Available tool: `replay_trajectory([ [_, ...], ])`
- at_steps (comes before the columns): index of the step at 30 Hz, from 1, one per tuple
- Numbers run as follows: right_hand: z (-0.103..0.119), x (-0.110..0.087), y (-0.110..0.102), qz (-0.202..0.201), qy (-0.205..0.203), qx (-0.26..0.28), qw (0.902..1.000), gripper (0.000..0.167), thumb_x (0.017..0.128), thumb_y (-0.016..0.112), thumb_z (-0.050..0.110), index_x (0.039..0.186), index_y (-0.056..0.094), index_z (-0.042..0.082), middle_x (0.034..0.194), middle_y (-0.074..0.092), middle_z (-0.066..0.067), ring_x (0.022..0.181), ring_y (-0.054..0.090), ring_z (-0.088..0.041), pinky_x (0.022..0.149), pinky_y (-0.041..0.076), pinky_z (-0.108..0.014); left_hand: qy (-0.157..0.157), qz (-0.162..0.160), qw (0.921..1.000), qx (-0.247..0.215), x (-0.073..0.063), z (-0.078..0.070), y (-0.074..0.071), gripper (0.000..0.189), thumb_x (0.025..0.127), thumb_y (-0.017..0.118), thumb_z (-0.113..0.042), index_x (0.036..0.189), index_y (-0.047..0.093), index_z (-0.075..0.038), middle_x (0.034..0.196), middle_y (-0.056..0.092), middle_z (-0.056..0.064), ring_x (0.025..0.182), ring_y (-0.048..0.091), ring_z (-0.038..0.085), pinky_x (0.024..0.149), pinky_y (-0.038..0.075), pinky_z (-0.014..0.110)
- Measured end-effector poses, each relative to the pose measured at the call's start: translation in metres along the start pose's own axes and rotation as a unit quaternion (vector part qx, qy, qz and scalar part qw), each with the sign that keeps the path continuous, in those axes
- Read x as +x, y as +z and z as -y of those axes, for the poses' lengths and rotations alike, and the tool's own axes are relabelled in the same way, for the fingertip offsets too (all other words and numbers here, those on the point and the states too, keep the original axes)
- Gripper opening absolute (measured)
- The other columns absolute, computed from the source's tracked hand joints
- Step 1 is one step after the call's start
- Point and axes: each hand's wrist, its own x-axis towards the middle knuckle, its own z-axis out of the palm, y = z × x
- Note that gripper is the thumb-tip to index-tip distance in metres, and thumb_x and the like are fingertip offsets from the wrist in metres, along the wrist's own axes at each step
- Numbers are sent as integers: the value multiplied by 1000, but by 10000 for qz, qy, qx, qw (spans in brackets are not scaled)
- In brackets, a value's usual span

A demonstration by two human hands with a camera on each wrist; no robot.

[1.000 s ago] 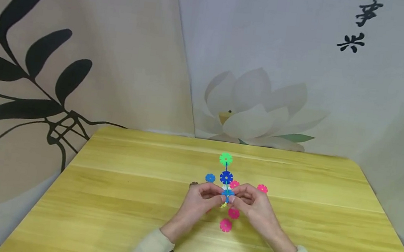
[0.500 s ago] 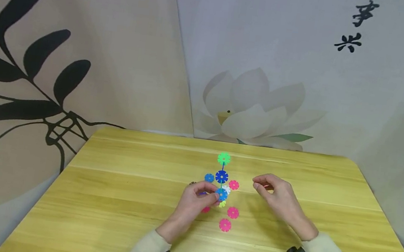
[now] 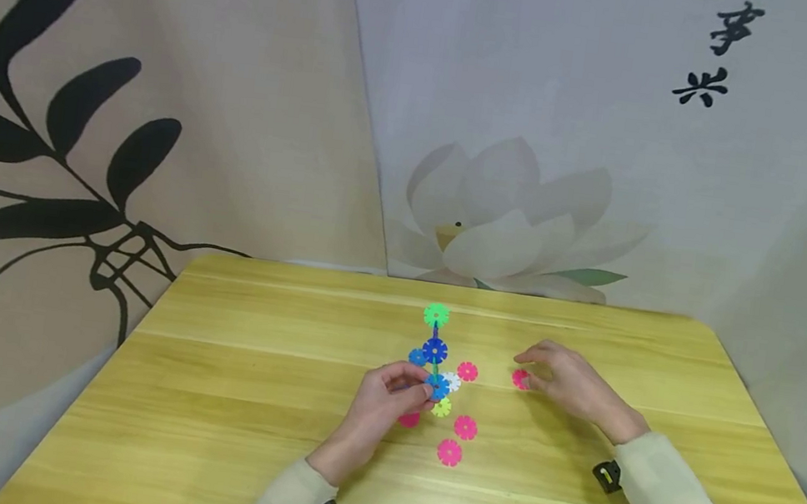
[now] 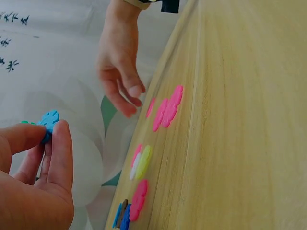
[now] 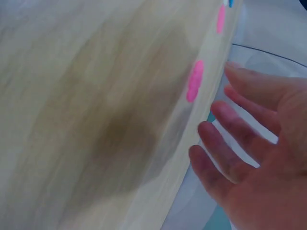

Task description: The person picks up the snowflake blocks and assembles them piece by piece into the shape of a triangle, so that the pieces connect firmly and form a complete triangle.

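Note:
My left hand (image 3: 380, 405) pinches a light blue notched plastic disc (image 3: 436, 386) between thumb and fingers. This disc is the near end of a linked chain, with a dark blue disc (image 3: 434, 351) further along and a bright green disc (image 3: 437, 315) at the far end; thin edge-on discs join them. In the left wrist view the pinched disc (image 4: 50, 123) is raised above the table. Over to the right, my right hand (image 3: 576, 387) hovers, fingers spread and holding nothing, with its fingertips close to a pink disc (image 3: 520, 379) on the table.
Loose discs lie around the left hand on the wooden table (image 3: 242, 400): several pink ones (image 3: 466, 427), a white one (image 3: 453, 382), a yellow one (image 3: 441, 407) and a blue one (image 3: 417, 357). A patterned cloth backdrop (image 3: 256, 99) stands behind the table's far edge.
My right hand has let go of the light blue disc and moved right, opening near the pink disc. The left hand keeps its pinch, and the chain has shifted slightly left.

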Motion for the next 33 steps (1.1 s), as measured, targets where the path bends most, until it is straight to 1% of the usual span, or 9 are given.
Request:
replay_trajectory([
  [2, -2, 2, 1, 185, -61, -115, 9997, 33, 93, 78, 10, 124, 72, 0, 121, 67, -13, 112, 64, -34, 96, 54, -53, -20, -54, 10000, 28, 0, 0, 0, 24, 96, 71, -7, 114, 64, 6, 101, 70, 10, 95, 72, 24, 92, 60, 40],
  [5, -3, 3, 4, 335, -73, -189, 9992, 35, 92, 79, 11, 124, 72, -2, 118, 67, -13, 107, 64, -31, 94, 55, -50, -15, -157, 9999, -13, 0, -1, -1, 24, 96, 70, -7, 115, 64, 6, 101, 70, 10, 96, 73, 26, 92, 60, 40],
  [10, -2, 4, 5, 380, 32, -289, 9989, 33, 90, 80, 8, 120, 72, -3, 115, 66, -13, 102, 63, -28, 90, 56, -48, 40, -298, 9993, -218, 0, -3, 1, 23, 94, 70, -4, 114, 64, 8, 100, 71, 12, 92, 73, 22, 90, 60, 35],
  [14, -2, 3, 8, 378, 184, -298, 9987, 29, 89, 80, 4, 117, 73, -2, 112, 65, -10, 99, 62, -24, 88, 56, -45, 26, -388, 9990, -216, -1, -5, 3, 22, 93, 71, -3, 111, 65, 8, 97, 71, 11, 87, 73, 19, 86, 61, 33],
  [16, -3, 3, 9, 366, 258, -249, 9987, 25, 89, 79, 3, 113, 73, 0, 108, 64, -8, 96, 60, -21, 86, 56, -42, 28, -419, 9989, -193, -1, -6, 4, 22, 93, 72, -3, 111, 66, 8, 95, 72, 11, 85, 73, 18, 84, 62, 31],
  [19, -4, 3, 8, 300, 272, -123, 9991, 19, 89, 79, 0, 104, 69, 3, 98, 63, -2, 88, 57, -17, 79, 55, -36, 25, -448, 9988, -177, -2, -7, 5, 22, 92, 74, -4, 110, 67, 7, 93, 72, 9, 82, 73, 16, 80, 62, 29],
  [24, -4, 1, 9, 169, 289, 127, 9994, 21, 89, 77, -3, 99, 62, 9, 86, 63, 4, 79, 57, -11, 70, 53, -29, -1, -475, 9988, -154, -3, -7, 6, 23, 91, 75, -4, 110, 68, 7, 92, 73, 9, 81, 73, 17, 78, 62, 30],
  [27, -3, -2, 10, 68, 306, 238, 9992, 18, 92, 76, -1, 100, 63, 10, 86, 65, 6, 78, 59, -9, 70, 53, -28, -26, -499, 9987, -104, -4, -8, 6, 25, 90, 76, -5, 111, 68, 7, 92, 73, 9, 80, 73, 17, 78, 62, 32],
  [33, 7, -8, 14, -356, 388, 423, 9977, 14, 94, 74, 2, 103, 66, 10, 88, 67, 6, 80, 61, -9, 71, 55, -28, -77, -550, 9984, -77, -5, -8, 6, 25, 90, 76, -5, 111, 68, 6, 92, 74, 9, 78, 73, 17, 75, 62, 33],
])
